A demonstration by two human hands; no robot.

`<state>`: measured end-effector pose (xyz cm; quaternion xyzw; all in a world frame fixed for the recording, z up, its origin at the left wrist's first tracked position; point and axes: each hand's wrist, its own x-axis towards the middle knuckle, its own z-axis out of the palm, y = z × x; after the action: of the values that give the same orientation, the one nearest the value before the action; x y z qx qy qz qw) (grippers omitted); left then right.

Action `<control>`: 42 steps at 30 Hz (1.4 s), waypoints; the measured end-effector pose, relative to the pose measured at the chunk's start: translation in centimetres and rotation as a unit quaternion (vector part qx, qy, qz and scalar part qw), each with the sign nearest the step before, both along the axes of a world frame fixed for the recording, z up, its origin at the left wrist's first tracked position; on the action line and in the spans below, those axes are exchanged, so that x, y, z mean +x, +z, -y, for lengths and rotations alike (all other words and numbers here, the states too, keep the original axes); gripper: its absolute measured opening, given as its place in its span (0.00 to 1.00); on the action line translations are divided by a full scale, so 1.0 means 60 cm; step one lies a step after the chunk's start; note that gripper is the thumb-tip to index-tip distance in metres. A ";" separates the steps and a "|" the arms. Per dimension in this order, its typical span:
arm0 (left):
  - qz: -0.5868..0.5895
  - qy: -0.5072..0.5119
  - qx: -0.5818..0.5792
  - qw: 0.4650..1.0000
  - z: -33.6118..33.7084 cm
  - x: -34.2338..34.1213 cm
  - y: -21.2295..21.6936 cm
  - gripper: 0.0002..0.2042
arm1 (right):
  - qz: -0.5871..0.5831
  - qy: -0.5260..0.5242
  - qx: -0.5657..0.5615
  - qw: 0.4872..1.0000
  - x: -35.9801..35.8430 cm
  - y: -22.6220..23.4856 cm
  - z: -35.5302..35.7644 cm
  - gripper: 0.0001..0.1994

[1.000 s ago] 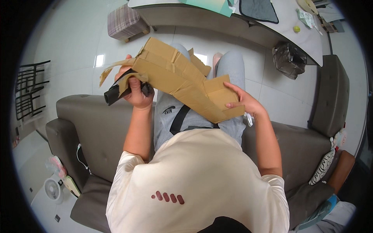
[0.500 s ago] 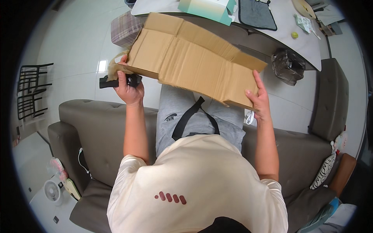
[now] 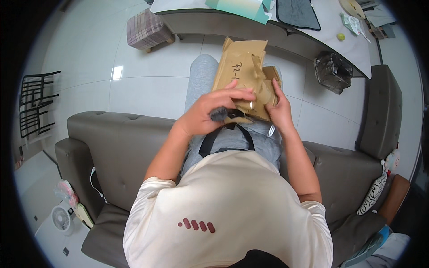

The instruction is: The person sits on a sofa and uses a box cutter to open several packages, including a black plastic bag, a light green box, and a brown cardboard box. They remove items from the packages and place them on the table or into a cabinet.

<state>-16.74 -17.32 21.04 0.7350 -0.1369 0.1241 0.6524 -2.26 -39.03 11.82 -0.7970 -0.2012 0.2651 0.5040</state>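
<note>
A folded brown cardboard box (image 3: 243,73) rests on my lap, over my grey trousers. My left hand (image 3: 210,114) grips a small dark tool (image 3: 220,114) at the box's near edge, fingers reaching over the cardboard. My right hand (image 3: 279,109) holds the box's right near corner, fingers curled on the flap. Clear tape glints between the two hands. What kind of tool it is cannot be told.
I sit on a dark grey sofa (image 3: 116,147) over a white tiled floor. A long table (image 3: 277,27) with a teal box and a dark mat stands ahead, a plaid stool (image 3: 147,29) at its left, a black bag (image 3: 333,71) at right. A small fan (image 3: 60,219) lies lower left.
The cardboard was held up and spread wide between both hands; now it is folded narrow and lies on my lap. Both hands have come together at its near edge.
</note>
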 end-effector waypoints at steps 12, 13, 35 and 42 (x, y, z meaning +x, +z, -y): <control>-0.356 0.094 0.029 0.929 -0.118 -0.081 -0.039 0.24 | -0.297 -0.103 0.272 0.910 -0.005 0.010 0.041 0.39; -0.376 0.104 0.023 0.920 -0.119 -0.086 -0.051 0.23 | -0.323 -0.104 0.294 0.893 -0.005 0.011 0.043 0.39; -0.211 0.152 0.263 0.929 0.037 -0.024 -0.161 0.15 | -0.360 -0.136 0.291 0.876 -0.012 -0.010 0.089 0.39; -0.242 0.450 0.047 0.858 0.010 -0.026 -0.168 0.29 | -0.370 -0.121 0.305 0.869 0.017 0.003 0.086 0.38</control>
<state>-18.29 -17.90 10.95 0.7530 0.3656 0.2157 0.5028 -1.27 -44.17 11.98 -0.4649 0.0271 0.4034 0.7877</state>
